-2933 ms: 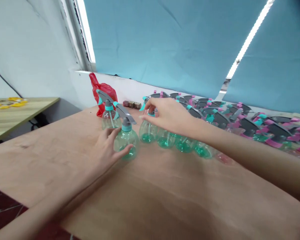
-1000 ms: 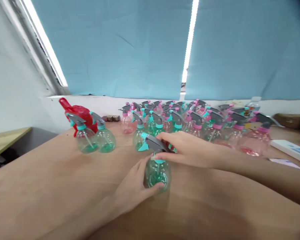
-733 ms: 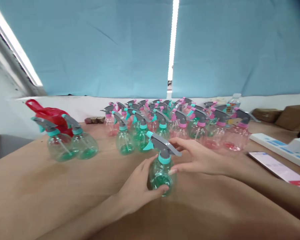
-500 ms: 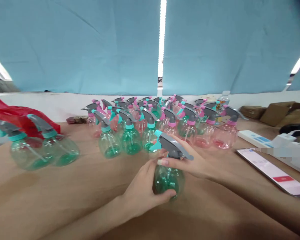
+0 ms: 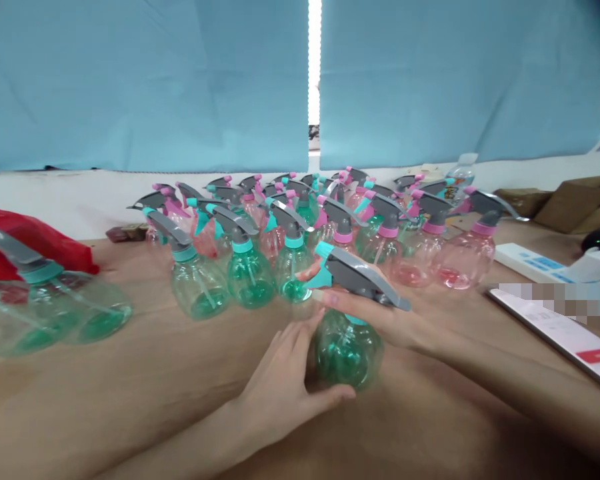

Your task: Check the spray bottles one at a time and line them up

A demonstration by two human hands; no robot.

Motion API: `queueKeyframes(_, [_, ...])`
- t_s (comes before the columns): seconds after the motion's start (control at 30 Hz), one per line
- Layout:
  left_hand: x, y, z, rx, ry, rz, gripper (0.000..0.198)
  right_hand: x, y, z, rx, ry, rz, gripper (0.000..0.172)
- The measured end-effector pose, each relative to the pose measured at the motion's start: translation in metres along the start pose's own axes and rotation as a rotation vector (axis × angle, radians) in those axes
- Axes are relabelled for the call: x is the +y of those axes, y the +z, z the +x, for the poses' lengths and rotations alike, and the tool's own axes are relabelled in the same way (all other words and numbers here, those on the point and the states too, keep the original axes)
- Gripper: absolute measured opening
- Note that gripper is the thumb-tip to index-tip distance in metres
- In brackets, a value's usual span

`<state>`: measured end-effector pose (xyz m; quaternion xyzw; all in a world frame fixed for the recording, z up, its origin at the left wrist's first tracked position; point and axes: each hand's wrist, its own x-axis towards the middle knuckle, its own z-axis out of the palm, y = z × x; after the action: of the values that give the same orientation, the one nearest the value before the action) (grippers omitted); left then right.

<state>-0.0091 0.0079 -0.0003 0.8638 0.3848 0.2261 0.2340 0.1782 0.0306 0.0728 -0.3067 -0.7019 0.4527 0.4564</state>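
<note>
A round green spray bottle [image 5: 349, 350] with a grey and turquoise trigger head [image 5: 357, 277] stands before me, tilted slightly. My left hand [image 5: 290, 380] cups its body from the left, thumb at the lower front and fingertips partly hidden behind it. Around the neck, just under the trigger head, the fingers of my right hand [image 5: 380, 310] are closed; some of them are hidden by the head. Close behind are a green spray bottle [image 5: 250, 277] with a turquoise collar and a pink spray bottle [image 5: 465, 257] with a pink collar, among several others in rows.
Two green spray bottles [image 5: 93, 310] stand at the left by a red plastic bag [image 5: 40, 237]. On the right lie a phone [image 5: 555, 330] and a white power strip [image 5: 530, 263]. Behind them are cardboard boxes [image 5: 570, 207] and a clear bottle [image 5: 463, 177].
The camera view has shifted, bringing the bottles nearer and spreading them outward. My right hand has moved slightly up and right with the trigger head; a turquoise collar now shows below it.
</note>
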Motion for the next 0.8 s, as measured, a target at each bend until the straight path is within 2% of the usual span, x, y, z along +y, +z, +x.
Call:
queueKeyframes(0.17, [-0.0029, 0.0017, -0.0016, -0.037, -0.026, 0.181, 0.070, 0.0066, -0.0071, 0.0026, 0.051, -0.014, 0.007, 0.019])
queueKeyframes(0.33, [-0.0055, 0.0043, -0.0033, -0.033, 0.009, 0.267, 0.069, 0.0037, -0.0073, 0.0000, 0.081, -0.011, 0.000, 0.009])
queueKeyframes(0.6, [-0.0061, 0.0049, -0.0039, -0.068, 0.032, 0.331, 0.063, 0.0053, -0.0070, -0.0023, 0.103, -0.010, -0.161, 0.022])
queueKeyframes(0.8, [-0.0044, 0.0041, -0.0030, -0.102, 0.023, 0.347, 0.063, 0.0034, -0.0074, -0.0031, 0.100, -0.031, -0.140, 0.023])
